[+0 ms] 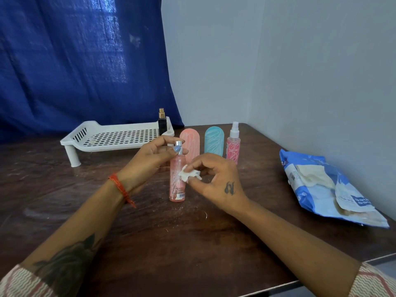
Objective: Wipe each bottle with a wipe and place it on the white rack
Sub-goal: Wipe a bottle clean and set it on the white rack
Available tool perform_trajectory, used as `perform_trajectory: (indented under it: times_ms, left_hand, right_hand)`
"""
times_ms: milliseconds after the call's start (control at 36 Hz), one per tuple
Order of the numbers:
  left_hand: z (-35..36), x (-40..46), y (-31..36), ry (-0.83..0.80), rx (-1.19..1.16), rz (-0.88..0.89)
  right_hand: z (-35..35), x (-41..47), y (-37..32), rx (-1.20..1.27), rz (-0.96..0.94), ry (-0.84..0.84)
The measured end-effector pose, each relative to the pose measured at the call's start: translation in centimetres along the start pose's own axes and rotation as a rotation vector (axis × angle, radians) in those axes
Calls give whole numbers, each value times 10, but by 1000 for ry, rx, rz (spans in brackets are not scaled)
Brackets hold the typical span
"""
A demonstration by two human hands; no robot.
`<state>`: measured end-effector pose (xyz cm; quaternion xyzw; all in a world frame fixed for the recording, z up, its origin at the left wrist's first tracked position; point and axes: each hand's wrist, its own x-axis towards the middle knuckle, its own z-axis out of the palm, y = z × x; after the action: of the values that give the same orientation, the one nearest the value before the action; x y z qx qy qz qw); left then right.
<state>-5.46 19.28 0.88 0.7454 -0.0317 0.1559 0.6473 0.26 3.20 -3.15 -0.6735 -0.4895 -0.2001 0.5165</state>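
The left hand (pixel 150 156) pinched the pink bottle's (pixel 177 181) top, steadying it upright mid-desk, while the right hand (pixel 214 179) pinched a wipe (pixel 189 175) against its side to rub it.

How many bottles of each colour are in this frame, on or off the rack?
Pink: 3 — the spray bottle held by the left hand and wiped by the right hand, the rounded bottle, the white-nozzled bottle
Teal: 1 — the rounded bottle
Dark: 1 — the bottle on the white rack
Total: 5
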Motion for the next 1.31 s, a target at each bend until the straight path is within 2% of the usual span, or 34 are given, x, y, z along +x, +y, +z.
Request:
perform_trajectory:
  times_ms: [139, 306, 444, 639, 778, 1000, 1194, 1306]
  left_hand:
    - [0, 0, 1, -3, -29, -6]
    - [1, 0, 1, 21, -16, -1]
    - [2, -1, 1, 29, -26, 3]
    - [1, -2, 2, 46, -16, 0]
    - [2, -2, 3, 50, -9, 2]
    - [4, -3, 5, 70, 34, 1]
    - [5, -4, 7, 93, 33, -1]
    - [6, -5, 7, 101, 30, -2]
  right_hand:
    - [0, -1, 3, -26, 36, -20]
    - [1, 1, 2, -26, 10, 55]
    - [0, 0, 0, 1, -35, 1]
    - [0, -2, 4, -28, 22, 6]
    - [1, 0, 3, -52, -33, 73]
    - [0, -1, 2, -48, -76, 4]
    - [0, 0, 2, -94, -100, 94]
    - [0, 0, -1, -88, -137, 66]
